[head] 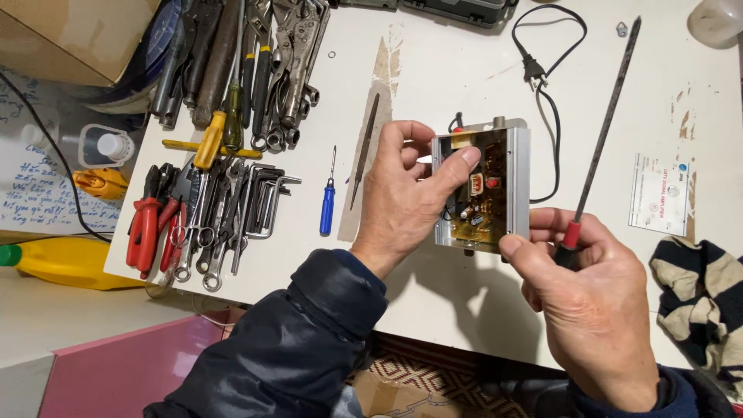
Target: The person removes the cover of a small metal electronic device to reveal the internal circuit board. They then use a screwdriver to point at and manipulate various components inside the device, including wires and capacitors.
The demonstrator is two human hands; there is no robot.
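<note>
A: Nearest the camera: right hand (588,310) is clenched on a long screwdriver (600,147), red collar in the fist, shaft running up and away over the table. Its thumb also presses the lower right corner of the open metal box (517,166).

B: And the left?

A: Left hand (402,197) grips the box from its left side, thumb hooked over the top edge, fingers behind. Box is held up off the white table (433,85), open face to the camera, circuit board (480,201) exposed inside.

B: Risks?

A: My read: the right hand does two jobs. If the thumb slips, the box pivots on the left grip alone and could drop on the table edge. The left thumb tip sits just beside the board parts; pressure there could bend a component.

B: Cord?

A: Black power cord (546,85) trails behind the box, plug lying loose on the table, so not live. It could snag if the box is turned.

B: Further out?

A: Blue small screwdriver (327,209) and a flat file (364,151) left of the hands, well apart. Beyond them a pile of pliers and wrenches (217,201). Striped cloth (704,298) at the right edge.
</note>
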